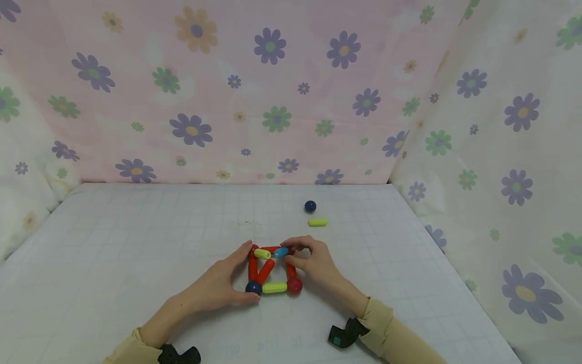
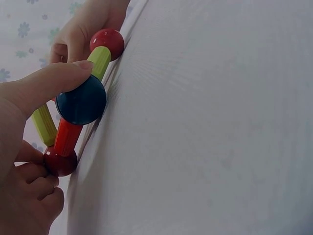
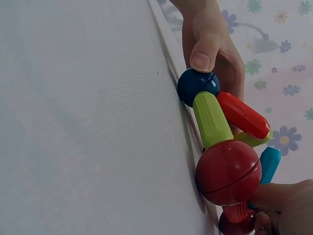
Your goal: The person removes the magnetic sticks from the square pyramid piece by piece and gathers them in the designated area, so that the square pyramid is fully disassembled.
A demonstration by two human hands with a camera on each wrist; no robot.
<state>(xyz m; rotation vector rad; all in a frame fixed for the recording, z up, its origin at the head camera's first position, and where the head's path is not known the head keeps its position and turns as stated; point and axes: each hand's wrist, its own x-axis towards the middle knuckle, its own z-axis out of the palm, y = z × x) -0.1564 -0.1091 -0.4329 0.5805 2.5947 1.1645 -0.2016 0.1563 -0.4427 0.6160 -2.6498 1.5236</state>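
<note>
A square frame of magnetic rods and balls lies on the table. Its near side is a yellow-green rod [image 1: 275,287] between a dark blue ball [image 1: 253,288] and a red ball [image 1: 294,286]. My left hand [image 1: 213,283] grips the left side, thumb on the blue ball and fingers at the far-left red ball [image 2: 60,160]. From the blue ball a red rod [image 3: 244,115] slants up with its end free. Another yellow-green rod [image 1: 262,254] leans inward from the far-left ball. My right hand [image 1: 316,263] pinches a light blue rod [image 1: 281,252] at the far-right corner, partly hiding the ball there.
Beyond the frame, a loose dark blue ball [image 1: 310,206] and a loose yellow-green rod [image 1: 317,222] lie on the white table cover [image 1: 136,227]. Flowered curtains [image 1: 273,101] stand along the back and both sides.
</note>
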